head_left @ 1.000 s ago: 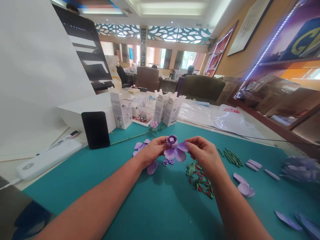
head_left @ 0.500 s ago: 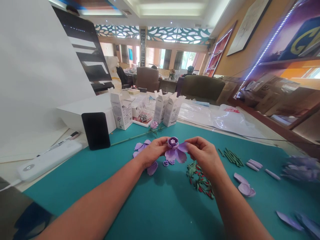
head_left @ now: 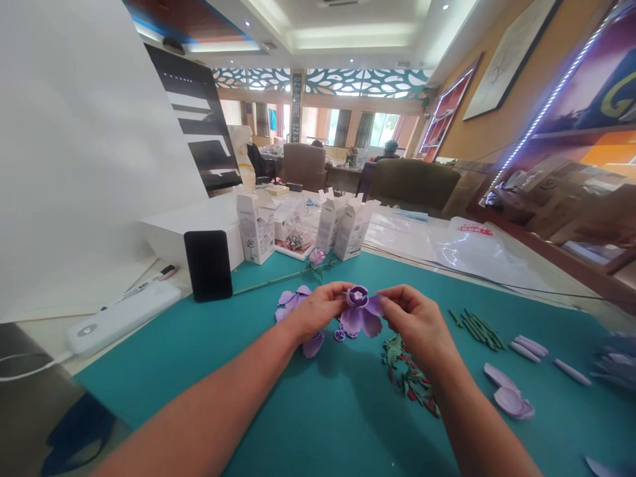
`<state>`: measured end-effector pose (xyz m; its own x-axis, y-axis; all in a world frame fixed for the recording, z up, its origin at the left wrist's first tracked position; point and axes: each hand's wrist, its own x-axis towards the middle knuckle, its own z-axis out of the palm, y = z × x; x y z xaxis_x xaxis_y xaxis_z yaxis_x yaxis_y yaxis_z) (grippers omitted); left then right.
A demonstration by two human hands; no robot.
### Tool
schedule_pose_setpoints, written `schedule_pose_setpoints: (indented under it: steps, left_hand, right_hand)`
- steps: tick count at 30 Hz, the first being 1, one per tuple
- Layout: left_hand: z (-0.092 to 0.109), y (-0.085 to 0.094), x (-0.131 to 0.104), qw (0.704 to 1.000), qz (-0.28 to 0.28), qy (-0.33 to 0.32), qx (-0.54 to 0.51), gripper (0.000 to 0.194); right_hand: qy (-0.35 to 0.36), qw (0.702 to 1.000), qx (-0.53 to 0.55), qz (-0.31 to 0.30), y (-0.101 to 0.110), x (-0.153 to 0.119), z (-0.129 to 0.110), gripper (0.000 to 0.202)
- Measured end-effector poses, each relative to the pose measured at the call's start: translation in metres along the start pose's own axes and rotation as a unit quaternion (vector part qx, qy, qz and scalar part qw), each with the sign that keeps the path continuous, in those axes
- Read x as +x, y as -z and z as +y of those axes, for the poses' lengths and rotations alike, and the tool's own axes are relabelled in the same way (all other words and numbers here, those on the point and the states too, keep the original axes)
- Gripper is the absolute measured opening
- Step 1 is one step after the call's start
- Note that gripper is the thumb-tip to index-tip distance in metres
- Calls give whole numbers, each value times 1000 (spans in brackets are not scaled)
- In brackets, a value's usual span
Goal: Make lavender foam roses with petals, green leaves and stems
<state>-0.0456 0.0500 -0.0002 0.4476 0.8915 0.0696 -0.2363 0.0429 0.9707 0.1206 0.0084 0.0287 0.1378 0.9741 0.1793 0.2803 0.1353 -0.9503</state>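
Between my two hands, above the green mat [head_left: 318,424], is a purple toy flower [head_left: 362,319] with a dark round cup at its middle and wide petals below. My left hand [head_left: 322,310] is closed on its left side, with fingertips by the cup. On the right, my right hand [head_left: 413,311] pinches the tip of one petal between thumb and fingers. Loose purple petal pieces [head_left: 293,299] lie on the mat behind and under my left hand. Small purple ring parts [head_left: 340,334] rest just below the flower.
Green and red leaf pieces [head_left: 410,377] are piled near my right wrist. Farther right lie green stems [head_left: 481,330] and pale petals [head_left: 514,401]. A finished flower stem [head_left: 273,281], a black panel [head_left: 209,266], white boxes [head_left: 352,228] and a power strip [head_left: 124,319] stand or lie behind and left.
The view has shifted, so the whole scene sits lower and more to the right. Both hands keep their grip on the flower, which looks slightly tilted compared with before.
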Motion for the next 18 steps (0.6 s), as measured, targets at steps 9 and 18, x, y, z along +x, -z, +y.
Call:
schedule_pose_setpoints:
  steps: [9,18]
  left_hand:
    - [3,-1,-2,1000,7,9,-4,45]
    - [5,0,-3,998,-4,11,-60,45]
  right_hand:
    - [-20,1000,17,3,-1,-2,-2,30]
    - [-86,984,155,-19,1,2,3,30]
